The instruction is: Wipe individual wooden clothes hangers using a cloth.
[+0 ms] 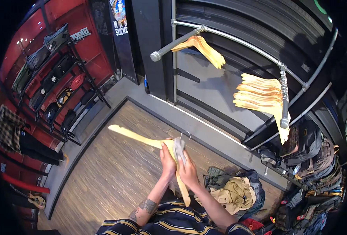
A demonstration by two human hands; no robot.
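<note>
A pale wooden clothes hanger (136,136) is held in front of me, its metal hook pointing away and its two arms spread left and toward me. My left hand (167,161) is closed round the hanger near its middle. A crumpled grey cloth (179,148) is in my right hand (188,170), pressed against the hanger just below the hook. The right fingers are partly hidden behind the cloth and hanger.
Wooden hangers (257,94) hang on a right rail (284,98), others (201,49) on a left rail (177,42). A clothes pile (236,192) lies on the wooden floor (107,168) at right. Backpacks (304,143) stand far right; a shelf rack (60,78) holds bags at left.
</note>
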